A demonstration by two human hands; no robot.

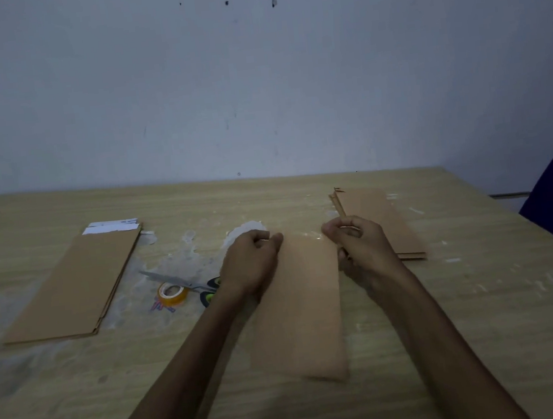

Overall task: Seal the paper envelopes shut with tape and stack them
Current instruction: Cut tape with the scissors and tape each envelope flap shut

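- My left hand (pixel 252 262) and right hand (pixel 358 246), fingers curled, each pinched a far corner of the envelope (pixel 303 306) lying mid-table (pixel 488 323), a glossy tape strip (pixel 309 238) across its top.
- To seal well, I judged I should press the tape flat from centre outward, wrapping the ends.
- Then it belonged on one of the stacks; which, I couldn't tell.

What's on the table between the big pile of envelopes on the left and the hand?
In the head view, a tape roll and scissors lie between the left envelope pile and the left hand.
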